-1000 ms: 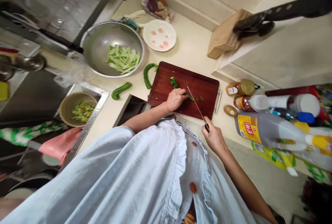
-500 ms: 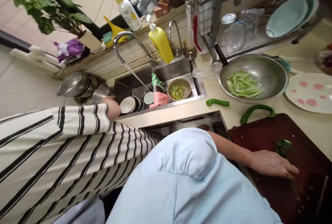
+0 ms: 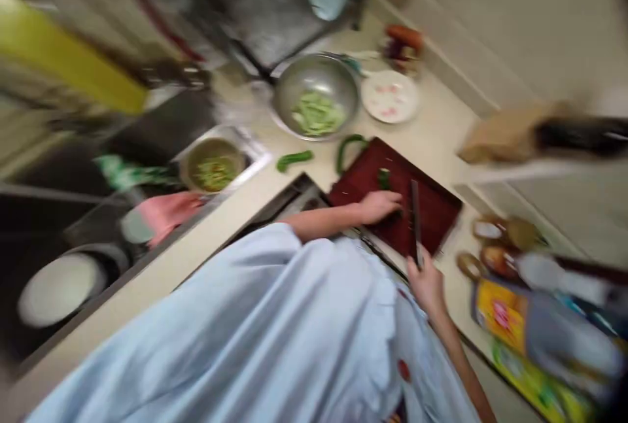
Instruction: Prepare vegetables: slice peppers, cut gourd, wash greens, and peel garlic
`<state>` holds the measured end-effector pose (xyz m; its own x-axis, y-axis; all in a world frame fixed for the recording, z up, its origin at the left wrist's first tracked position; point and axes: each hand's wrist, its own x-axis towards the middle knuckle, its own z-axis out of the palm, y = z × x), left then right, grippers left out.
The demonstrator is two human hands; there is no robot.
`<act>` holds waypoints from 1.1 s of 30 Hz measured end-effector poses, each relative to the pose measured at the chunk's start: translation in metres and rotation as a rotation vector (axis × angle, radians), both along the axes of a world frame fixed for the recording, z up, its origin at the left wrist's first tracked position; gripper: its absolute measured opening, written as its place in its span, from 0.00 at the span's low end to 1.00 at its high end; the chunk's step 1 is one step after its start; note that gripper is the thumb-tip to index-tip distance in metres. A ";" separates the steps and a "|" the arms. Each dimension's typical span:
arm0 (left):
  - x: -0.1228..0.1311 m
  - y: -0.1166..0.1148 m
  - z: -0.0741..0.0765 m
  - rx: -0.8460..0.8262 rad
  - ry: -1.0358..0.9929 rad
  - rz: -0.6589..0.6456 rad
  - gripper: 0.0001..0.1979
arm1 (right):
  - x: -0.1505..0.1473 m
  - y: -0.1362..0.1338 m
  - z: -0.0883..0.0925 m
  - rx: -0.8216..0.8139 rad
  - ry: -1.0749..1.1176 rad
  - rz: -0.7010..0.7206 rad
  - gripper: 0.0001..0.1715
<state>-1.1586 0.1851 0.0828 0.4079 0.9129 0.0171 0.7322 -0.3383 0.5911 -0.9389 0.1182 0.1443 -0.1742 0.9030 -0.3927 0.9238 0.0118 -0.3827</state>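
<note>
My left hand [image 3: 380, 206] rests on the dark red cutting board [image 3: 439, 210], its fingers curled around a dark green pepper that is mostly hidden under them. Gripped by its handle in my right hand [image 3: 426, 281] is a knife [image 3: 415, 217], its blade over the board and to the right of my left hand. A piece of green pepper [image 3: 384, 178] lies just beyond my left fingers. One curved green pepper [image 3: 347, 148] is at the board's far left corner; another green pepper [image 3: 294, 159] lies on the counter. Motion blurs the view.
Behind the board stand a pan [image 3: 338, 73] with sliced green vegetable and a plate [image 3: 405, 97] with pink spots. Left is the sink, with a strainer [image 3: 238, 158], a pink cloth [image 3: 171, 214] and stacked bowls [image 3: 59, 289]. Jars and packages [image 3: 503, 312] crowd the right side.
My view has swung to the right, bringing my right hand and the knife into sight. The other person in striped sleeves has left the view. My left hand stays at the board.
</note>
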 end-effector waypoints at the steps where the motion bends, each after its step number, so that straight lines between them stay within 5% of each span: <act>1: -0.001 0.004 -0.006 0.022 -0.017 0.029 0.23 | 0.001 -0.004 0.002 -0.002 0.017 -0.007 0.33; 6: 0.002 0.015 -0.023 0.097 -0.021 0.073 0.18 | -0.009 -0.009 -0.005 -0.063 -0.035 -0.015 0.31; 12: 0.003 0.012 -0.018 0.107 0.090 0.075 0.16 | -0.025 0.012 -0.014 -0.064 0.048 -0.066 0.31; 17: 0.002 0.014 -0.016 0.052 0.081 0.041 0.13 | -0.018 -0.001 -0.001 -0.083 0.054 -0.071 0.31; 33: 0.002 0.014 -0.006 -0.017 0.101 0.033 0.17 | -0.038 0.012 -0.018 -0.076 0.109 -0.108 0.29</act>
